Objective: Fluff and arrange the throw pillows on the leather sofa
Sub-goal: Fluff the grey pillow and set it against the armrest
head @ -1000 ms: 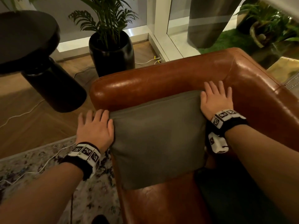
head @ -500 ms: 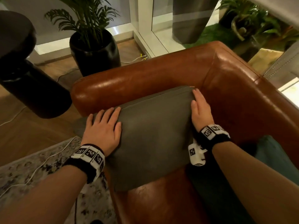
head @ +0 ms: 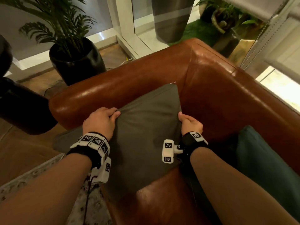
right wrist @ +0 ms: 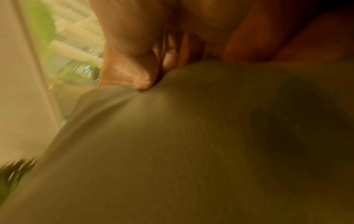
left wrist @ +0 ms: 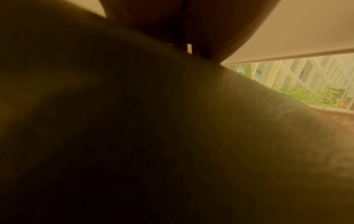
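A grey throw pillow (head: 146, 135) leans in the corner of the brown leather sofa (head: 211, 88), one corner pointing up toward the backrest. My left hand (head: 103, 120) grips its left edge with curled fingers. My right hand (head: 188, 121) grips the right edge, thumb on the front face. In the right wrist view the thumb (right wrist: 143, 78) digs into the grey fabric (right wrist: 191, 144). The left wrist view is filled by the dim pillow surface (left wrist: 153, 136). A dark teal pillow (head: 263, 168) lies on the seat to the right.
A black pot with a palm (head: 76, 62) stands on the wood floor behind the armrest. A black round side table (head: 19, 108) is at the left. A patterned rug (head: 40, 179) lies below. Windows and a curtain (head: 170, 18) are beyond the sofa.
The pillow has turned so one corner points up toward the backrest. Both hands went from flat on its sides to curled grips on its edges, lower down.
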Motion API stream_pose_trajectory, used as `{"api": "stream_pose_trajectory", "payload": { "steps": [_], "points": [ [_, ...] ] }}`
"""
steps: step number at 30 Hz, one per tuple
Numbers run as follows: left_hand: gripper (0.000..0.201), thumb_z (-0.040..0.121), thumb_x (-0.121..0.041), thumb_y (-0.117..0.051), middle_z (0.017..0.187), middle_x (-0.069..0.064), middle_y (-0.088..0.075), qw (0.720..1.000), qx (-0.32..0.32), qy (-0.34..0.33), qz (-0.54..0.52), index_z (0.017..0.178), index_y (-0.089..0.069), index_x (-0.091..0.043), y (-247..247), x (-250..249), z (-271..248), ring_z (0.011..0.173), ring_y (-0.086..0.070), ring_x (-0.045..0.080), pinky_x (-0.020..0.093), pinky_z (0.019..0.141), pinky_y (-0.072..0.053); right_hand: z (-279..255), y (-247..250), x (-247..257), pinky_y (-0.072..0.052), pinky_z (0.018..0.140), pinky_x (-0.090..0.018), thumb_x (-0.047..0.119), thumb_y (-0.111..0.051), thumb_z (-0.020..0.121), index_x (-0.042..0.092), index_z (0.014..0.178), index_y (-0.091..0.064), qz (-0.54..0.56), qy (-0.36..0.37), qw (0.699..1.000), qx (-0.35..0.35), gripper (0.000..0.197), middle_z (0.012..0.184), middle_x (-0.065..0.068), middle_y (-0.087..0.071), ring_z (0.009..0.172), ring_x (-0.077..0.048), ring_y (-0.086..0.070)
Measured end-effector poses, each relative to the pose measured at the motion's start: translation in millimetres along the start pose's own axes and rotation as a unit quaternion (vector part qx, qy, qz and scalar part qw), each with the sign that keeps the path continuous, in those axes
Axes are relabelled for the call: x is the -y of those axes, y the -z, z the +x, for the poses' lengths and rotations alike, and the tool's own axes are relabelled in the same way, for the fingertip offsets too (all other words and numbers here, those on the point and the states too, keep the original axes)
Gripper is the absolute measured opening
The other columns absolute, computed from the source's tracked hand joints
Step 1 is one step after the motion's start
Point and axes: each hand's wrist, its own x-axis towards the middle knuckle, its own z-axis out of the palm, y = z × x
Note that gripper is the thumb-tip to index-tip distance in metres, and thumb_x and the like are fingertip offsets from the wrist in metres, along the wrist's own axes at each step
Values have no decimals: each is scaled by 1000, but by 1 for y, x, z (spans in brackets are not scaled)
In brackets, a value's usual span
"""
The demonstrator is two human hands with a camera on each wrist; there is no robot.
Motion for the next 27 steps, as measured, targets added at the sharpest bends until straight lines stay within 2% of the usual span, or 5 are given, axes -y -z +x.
{"api": "stream_pose_trajectory", "payload": {
  "steps": [6,13,19,22,27],
  "points": [
    [32,100,-47,-43,121,-6,-63,997,-13,2,-73,117,-68,-35,0,0,-2,108,-59,24,44,91,-51,7,-14,29,-45,101,-34,38,-64,92,19,128,-63,-13,60,993,103,41,128,-2,-64,118,-21,-57],
    [33,100,-49,-42,121,-9,-63,996,-27,2,-85,117,-67,-36,0,10,1,106,-60,21,42,88,-53,17,-17,39,-48,91,-34,40,-76,80,22,106,-74,-30,-5,998,46,32,94,2,-64,93,-23,-60],
    [38,101,-30,-45,144,0,-50,990,-120,-37,-56,137,-55,-25,17,46,-11,138,-37,25,40,116,-26,16,-32,53,-44,103,-42,53,-62,82,19,121,-67,-30,-3,996,80,51,119,1,-64,110,-26,-59],
    [51,94,-4,-44,148,6,-43,949,-247,114,-162,142,-45,-21,19,105,-52,140,-32,30,42,117,-23,21,-33,65,-46,100,-40,52,-54,90,22,106,-69,-62,19,992,106,37,111,-3,-67,103,-27,-61],
    [33,97,-28,-52,131,9,-63,805,-45,297,-512,127,-59,-15,-32,145,-90,123,-57,30,51,108,-42,10,-32,79,-45,104,-40,32,-51,99,21,129,-62,-147,79,975,146,34,120,0,-65,111,-22,-59]
  ]
}}
